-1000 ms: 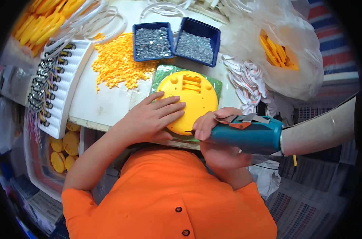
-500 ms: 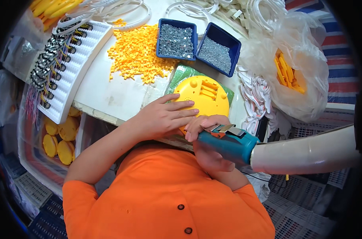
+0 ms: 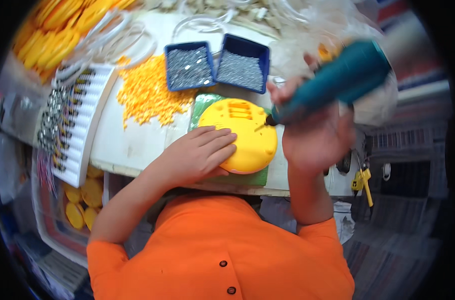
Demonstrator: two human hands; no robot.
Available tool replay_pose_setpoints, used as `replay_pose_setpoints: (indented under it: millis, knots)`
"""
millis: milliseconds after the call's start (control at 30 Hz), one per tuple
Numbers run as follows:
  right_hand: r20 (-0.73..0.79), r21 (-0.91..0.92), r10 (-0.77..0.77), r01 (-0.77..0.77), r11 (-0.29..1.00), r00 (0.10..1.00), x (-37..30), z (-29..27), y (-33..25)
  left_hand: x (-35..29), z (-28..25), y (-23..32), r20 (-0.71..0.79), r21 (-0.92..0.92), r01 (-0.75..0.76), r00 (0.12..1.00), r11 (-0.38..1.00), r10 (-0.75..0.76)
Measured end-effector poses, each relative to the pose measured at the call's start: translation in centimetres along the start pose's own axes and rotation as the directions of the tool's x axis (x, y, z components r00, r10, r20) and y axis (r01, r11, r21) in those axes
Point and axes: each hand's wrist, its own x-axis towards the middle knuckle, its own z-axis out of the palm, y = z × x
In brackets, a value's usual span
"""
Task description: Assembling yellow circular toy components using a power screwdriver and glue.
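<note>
A round yellow plastic casing (image 3: 245, 142) with an open battery compartment lies on a green mat (image 3: 204, 105) at the table's near edge. My left hand (image 3: 200, 152) rests on its left side, fingers stretched out flat across the surface. In my right hand (image 3: 312, 142) is a teal electric screwdriver (image 3: 337, 75), blurred by motion. Its dark tip points down-left at the casing's right part; whether the bit touches the plastic, I cannot tell. Beyond the casing stand two blue trays, the left tray (image 3: 211, 62) and the right tray (image 3: 267, 60), both filled with small metal screws.
A heap of small yellow pieces (image 3: 150, 92) lies left of the trays. Further left, a white ribbed rack (image 3: 90, 120) holds wired parts. Yellow curved parts (image 3: 52, 42) fill the far left corner. More yellow casings (image 3: 82, 200) sit in a bin below. A yellow tool (image 3: 362, 185) hangs at right.
My right hand has swung the screwdriver up from the near right so its tip is over the casing. The casing has turned counter-clockwise under my left hand. The whole view has shifted.
</note>
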Motion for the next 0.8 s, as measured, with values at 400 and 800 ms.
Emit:
replay_pose_setpoints:
  millis: [400,800]
  knots:
    - [0.100,-0.916,-0.329,0.216,0.337,0.939,-6.4,-5.6,1.1,2.4,-3.8,-1.8,-0.141,-0.521,0.253,0.916,0.815,-0.375]
    - [-0.096,-0.722,-0.132,0.022,0.692,0.987,-11.1,-7.0,1.7,-3.0,-3.2,4.2,-0.117,-0.157,0.045,0.991,0.987,-0.064]
